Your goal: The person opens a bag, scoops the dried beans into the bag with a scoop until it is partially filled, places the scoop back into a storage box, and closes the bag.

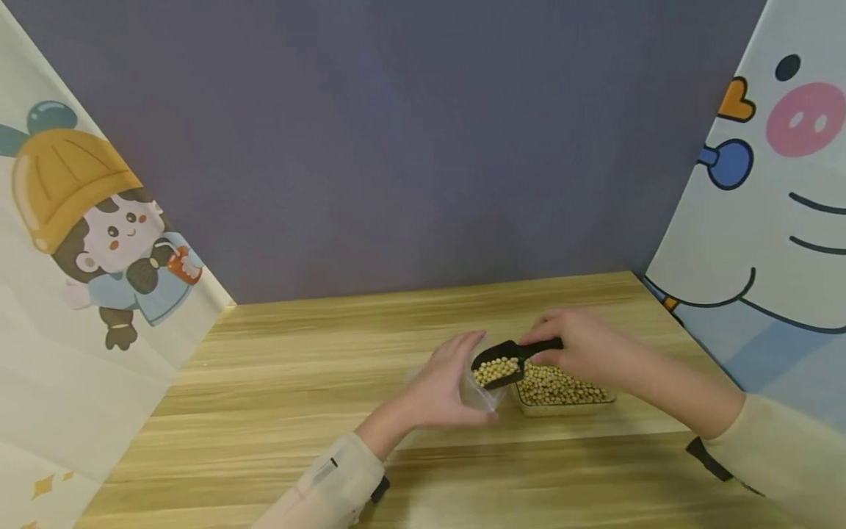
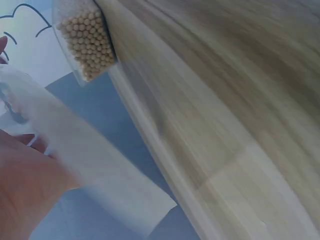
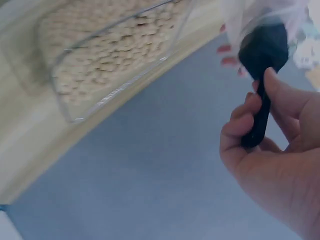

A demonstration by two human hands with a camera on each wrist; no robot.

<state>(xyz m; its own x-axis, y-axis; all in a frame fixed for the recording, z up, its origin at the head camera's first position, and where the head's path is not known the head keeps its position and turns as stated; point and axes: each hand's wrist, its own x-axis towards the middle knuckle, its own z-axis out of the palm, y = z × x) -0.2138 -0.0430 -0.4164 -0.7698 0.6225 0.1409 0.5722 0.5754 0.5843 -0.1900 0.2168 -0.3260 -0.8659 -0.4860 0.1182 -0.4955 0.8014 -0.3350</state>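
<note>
My right hand (image 1: 581,347) grips the handle of a black scoop (image 3: 264,50), which is loaded with pale yellow soybeans (image 1: 494,371). The scoop's front end sits at the mouth of a clear plastic bag (image 1: 482,398). My left hand (image 1: 429,389) holds that bag, fingers and thumb spread around its opening. In the left wrist view the bag (image 2: 95,155) hangs down, whitish and blurred. Below my right hand, a clear rectangular container (image 1: 562,411) of soybeans stands on the table, partly hidden by hand and scoop.
The wood-grain table (image 1: 297,389) runs back to a dark grey-purple panel (image 1: 423,147). A cartoon-printed panel stands on each side, left (image 1: 40,308) and right (image 1: 727,235).
</note>
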